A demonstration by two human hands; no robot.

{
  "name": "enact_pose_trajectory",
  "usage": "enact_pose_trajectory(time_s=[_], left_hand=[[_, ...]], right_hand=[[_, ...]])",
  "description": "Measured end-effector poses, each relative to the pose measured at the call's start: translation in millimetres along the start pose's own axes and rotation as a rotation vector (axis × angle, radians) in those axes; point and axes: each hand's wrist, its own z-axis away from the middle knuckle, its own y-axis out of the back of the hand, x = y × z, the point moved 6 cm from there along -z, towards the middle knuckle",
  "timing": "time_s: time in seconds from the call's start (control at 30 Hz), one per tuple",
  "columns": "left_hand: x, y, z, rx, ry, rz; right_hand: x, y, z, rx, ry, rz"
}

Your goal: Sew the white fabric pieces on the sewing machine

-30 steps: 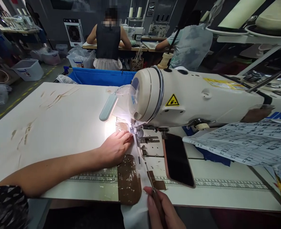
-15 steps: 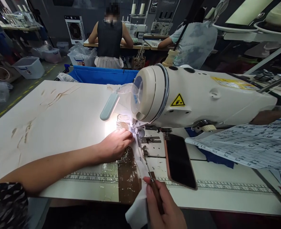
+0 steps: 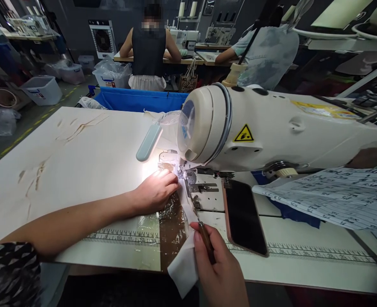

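Left hand (image 3: 158,190) beside the presser foot, right hand (image 3: 218,260) gripping a wooden-handled tool (image 3: 206,242)

Your right hand is closed around the tool's handle, index finger and thumb near its front end. The thin metal shaft points up toward the presser foot (image 3: 180,172), lying along the white fabric (image 3: 182,268). That fabric runs from the foot area down the table (image 3: 95,170), with its loose end over the front edge, just beside your right thumb. Whether your right hand also pinches the fabric, you cannot tell from this view.

Your left hand is palm down, fingers bent and held together, fingertips just left of the foot. Whether they pinch or only press the work is hidden. Below that hand, a brown strip (image 3: 173,232) with a glossy surface lies on the table, left of the fabric and across the printed ruler (image 3: 121,238).

The sewing machine (image 3: 271,128) reaches in from the right, with 1 yellow warning triangle (image 3: 244,133) on its arm. A phone (image 3: 246,217) lies right of your tool. A pale blue object (image 3: 149,143) rests beyond your left hand. Farther off, 2 people sit at work tables.
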Motion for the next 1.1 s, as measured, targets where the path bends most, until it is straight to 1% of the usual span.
enact_pose_trajectory(time_s=[0.2, 0.33, 0.47, 0.53, 0.63, 0.83, 0.93, 1.0, 1.1], left_hand=[[-5.9, -4.9, -0.9, 0.019, 0.047, -0.046], [-2.2, 0.9, 3.1, 0.041, 0.046, -0.013], [6.7, 3.0, 4.8, -0.007, -0.027, 0.038], [7.8, 1.2, 4.2, -0.03, -0.036, 0.016], [5.7, -2.4, 2.6, -0.05, -0.017, -0.036], [1.8, -5.7, -0.5, -0.05, 0.016, -0.106], [1.3, -6.3, -1.6, -0.059, 0.029, -0.125], [1.0, -6.3, -1.8, -0.068, 0.039, -0.123], [0.0, -5.8, -1.4, -0.074, 0.058, -0.101]], right_hand=[[-7.4, -5.6, -14.4, -0.019, 0.007, -0.021], [-11.0, -7.0, -21.4, -0.048, 0.048, 0.029], [-10.3, -5.4, -23.5, -0.024, 0.045, 0.018], [-9.2, -6.6, -24.6, -0.043, 0.052, 0.018], [-6.3, -7.5, -27.3, -0.062, 0.082, 0.052], [0.7, -5.3, -30.3, -0.034, 0.104, 0.074], [2.0, -4.6, -31.8, -0.061, 0.1, 0.089], [0.5, -4.6, -33.0, -0.089, 0.112, 0.104], [-8.2, -3.7, -32.2, -0.064, 0.155, 0.092]])
